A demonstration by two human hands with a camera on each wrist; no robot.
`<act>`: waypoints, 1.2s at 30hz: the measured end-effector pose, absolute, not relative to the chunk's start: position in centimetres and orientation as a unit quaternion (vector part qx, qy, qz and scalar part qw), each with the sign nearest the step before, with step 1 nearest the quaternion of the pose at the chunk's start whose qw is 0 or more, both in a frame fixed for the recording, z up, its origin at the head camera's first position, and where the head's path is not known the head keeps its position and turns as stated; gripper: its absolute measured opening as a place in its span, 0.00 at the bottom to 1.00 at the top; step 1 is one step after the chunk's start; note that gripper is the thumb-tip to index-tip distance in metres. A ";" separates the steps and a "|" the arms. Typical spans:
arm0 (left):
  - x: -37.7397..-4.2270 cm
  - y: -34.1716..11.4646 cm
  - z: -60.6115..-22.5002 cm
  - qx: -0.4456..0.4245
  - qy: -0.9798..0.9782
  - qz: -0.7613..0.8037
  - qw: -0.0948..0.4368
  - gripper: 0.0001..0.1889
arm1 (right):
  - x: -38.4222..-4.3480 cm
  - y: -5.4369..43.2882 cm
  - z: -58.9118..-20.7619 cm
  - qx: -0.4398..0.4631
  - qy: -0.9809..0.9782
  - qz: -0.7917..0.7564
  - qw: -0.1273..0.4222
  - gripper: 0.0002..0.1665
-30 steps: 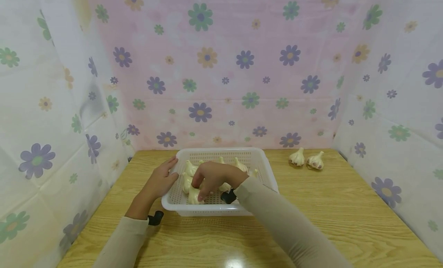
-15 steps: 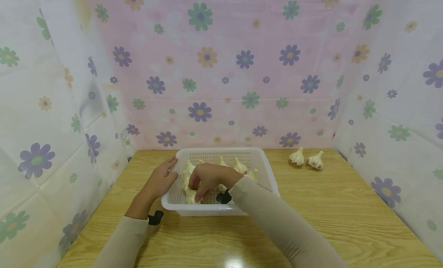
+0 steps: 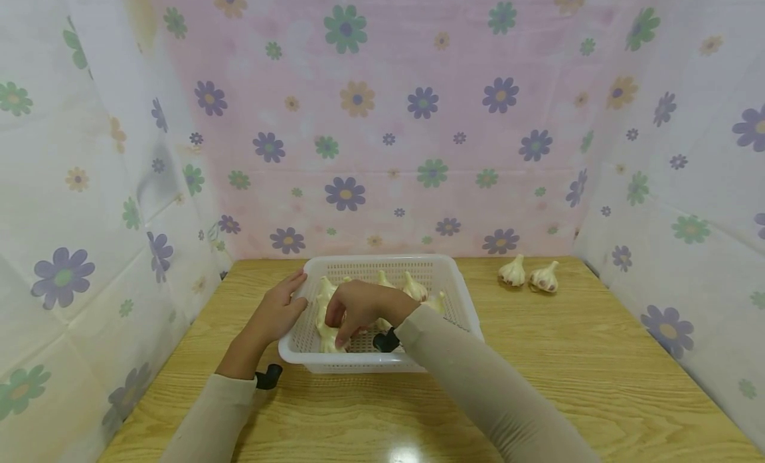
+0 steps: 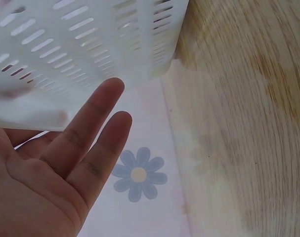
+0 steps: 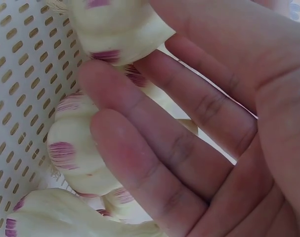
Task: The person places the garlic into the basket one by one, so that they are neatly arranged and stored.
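Note:
A white slotted plastic basket point(image 3: 370, 359) stands on the table, holding several garlic bulbs point(image 3: 415, 287). My left hand point(image 3: 278, 313) rests at its left rim; the left wrist view shows two extended fingers point(image 4: 93, 128) beside the slotted outer wall. Inside the basket, my right hand point(image 3: 361, 306) pinches a garlic bulb point(image 3: 329, 341) in the front left corner. That pale bulb with purple streaks fills the top of the right wrist view, between thumb and fingers, while the other fingers point(image 5: 135, 143) extend past further bulbs point(image 5: 75, 148). The right hand hides part of the basket's middle.
Two more garlic bulbs, one at the left point(image 3: 512, 272) and one at the right point(image 3: 544, 277), lie near the back right of the wooden table point(image 3: 568, 357). Flower-printed cloth point(image 3: 388, 117) encloses the back and both sides. A black wrist piece point(image 3: 269, 376) sits below the left hand.
My right hand has shifted slightly left with the garlic bulb, towards the basket's front left corner, and has stayed almost still since. The left hand has not moved.

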State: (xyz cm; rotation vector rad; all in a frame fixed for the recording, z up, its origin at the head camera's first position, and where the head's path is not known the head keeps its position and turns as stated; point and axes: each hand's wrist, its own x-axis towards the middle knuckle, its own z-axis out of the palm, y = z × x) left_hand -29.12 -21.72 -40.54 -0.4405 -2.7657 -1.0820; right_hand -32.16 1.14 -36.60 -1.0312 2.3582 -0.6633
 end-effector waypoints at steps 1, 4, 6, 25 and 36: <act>-29.1 -21.7 -40.6 -0.146 -0.919 -0.359 0.069 0.34 | -32.1 1.2 -36.6 -0.377 0.861 -0.244 0.241 0.15; -29.1 -21.8 -40.6 -0.145 -0.919 -0.359 0.070 0.34 | -32.0 1.2 -36.5 -0.378 0.860 -0.244 0.241 0.14; -29.2 -21.8 -40.6 -0.146 -0.919 -0.358 0.071 0.34 | -32.0 1.2 -36.5 -0.379 0.858 -0.246 0.242 0.14; -29.2 -21.7 -40.6 -0.148 -0.920 -0.355 0.070 0.34 | -32.0 1.7 -35.6 -0.415 0.843 -0.254 0.228 0.20; -29.1 -21.7 -40.5 -0.154 -0.920 -0.353 0.077 0.33 | -33.5 4.6 -32.8 -0.419 0.846 -0.280 0.174 0.20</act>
